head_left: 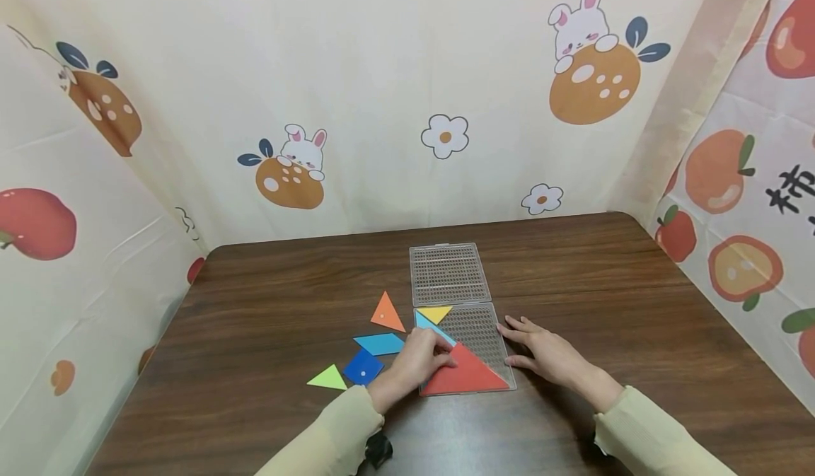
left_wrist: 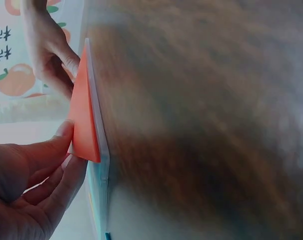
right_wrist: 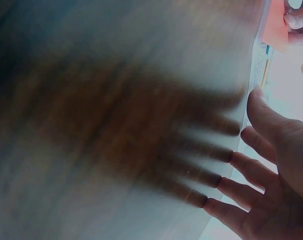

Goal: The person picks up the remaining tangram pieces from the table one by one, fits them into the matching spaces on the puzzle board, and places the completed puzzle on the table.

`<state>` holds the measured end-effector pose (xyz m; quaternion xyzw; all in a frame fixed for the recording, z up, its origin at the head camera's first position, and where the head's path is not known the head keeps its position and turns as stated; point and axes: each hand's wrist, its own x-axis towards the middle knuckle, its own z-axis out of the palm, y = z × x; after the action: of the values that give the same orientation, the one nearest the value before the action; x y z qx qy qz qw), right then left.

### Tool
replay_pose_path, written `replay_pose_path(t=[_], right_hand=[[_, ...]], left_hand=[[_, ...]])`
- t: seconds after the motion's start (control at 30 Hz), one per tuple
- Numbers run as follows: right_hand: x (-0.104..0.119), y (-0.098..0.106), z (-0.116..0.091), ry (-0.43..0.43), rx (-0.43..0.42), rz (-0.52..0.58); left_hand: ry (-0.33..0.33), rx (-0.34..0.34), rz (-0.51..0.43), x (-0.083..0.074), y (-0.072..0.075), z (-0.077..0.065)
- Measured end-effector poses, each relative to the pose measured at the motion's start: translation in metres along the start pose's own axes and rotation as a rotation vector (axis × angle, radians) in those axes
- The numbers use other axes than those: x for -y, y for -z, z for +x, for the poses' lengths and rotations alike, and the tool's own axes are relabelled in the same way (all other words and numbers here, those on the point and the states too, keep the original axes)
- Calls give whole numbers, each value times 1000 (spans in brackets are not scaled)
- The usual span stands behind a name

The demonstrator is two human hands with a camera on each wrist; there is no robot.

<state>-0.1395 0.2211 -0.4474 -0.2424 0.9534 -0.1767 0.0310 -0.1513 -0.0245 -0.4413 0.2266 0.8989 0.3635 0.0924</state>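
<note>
apparently seating the red triangle [head_left: 470, 375], our left hand [head_left: 415, 359] pinches it, right hand [head_left: 550, 353] outspread at the clear plastic tray's [head_left: 476, 326] three o'clock; next likely calls for squaring.

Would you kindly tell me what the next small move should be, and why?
I would probably have the left hand ease the red triangle flat onto the tray: that hand pinches the piece, which looks tilted against the tray in the left wrist view, while the right hand is at the tray's right edge, well placed to steady it.
</note>
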Motion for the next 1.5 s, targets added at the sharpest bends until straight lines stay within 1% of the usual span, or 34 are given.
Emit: replay_pose_path(t=[0.27, 0.47, 0.7, 0.83, 0.9, 0.93, 1.0, 1.13, 1.2, 1.27, 1.37, 1.4, 1.5], right_hand=[[-1, -1, 0, 4, -8, 1], [0, -1, 0, 6, -10, 1], [-1, 0, 0, 2, -8, 1], [-1, 0, 0, -1, -8, 6], [-1, -1, 0, -1, -11, 5], [-1, -1, 0, 3, -14, 4], [-1, -1, 0, 8, -18, 4], [-2, -2, 0, 18, -23, 3], [-1, -2, -1, 18, -22, 5], [-2, -2, -1, 19, -22, 7], [-1, -2, -1, 19, -21, 9], [-1, -2, -1, 19, -21, 11], [-1, -1, -1, 16, -18, 12]], left_hand=[[-31, -17, 16, 0, -2, -3], [-60, -2, 72, -1, -2, -3], [-34, 23, 153, -6, -2, -2], [-17, 33, 164, -8, -1, -3], [-20, 36, 172, -8, -1, -3], [-32, 41, 188, -8, -1, -3], [-72, 50, 251, -9, -1, -3], [-187, 61, 437, -8, 0, -6], [-228, 70, 502, -8, 1, -8], [-264, 93, 539, -7, 3, -11], [-318, 153, 551, -5, 6, -16], [-345, 172, 551, -4, 8, -18], [-431, 231, 591, 1, 10, -22]])
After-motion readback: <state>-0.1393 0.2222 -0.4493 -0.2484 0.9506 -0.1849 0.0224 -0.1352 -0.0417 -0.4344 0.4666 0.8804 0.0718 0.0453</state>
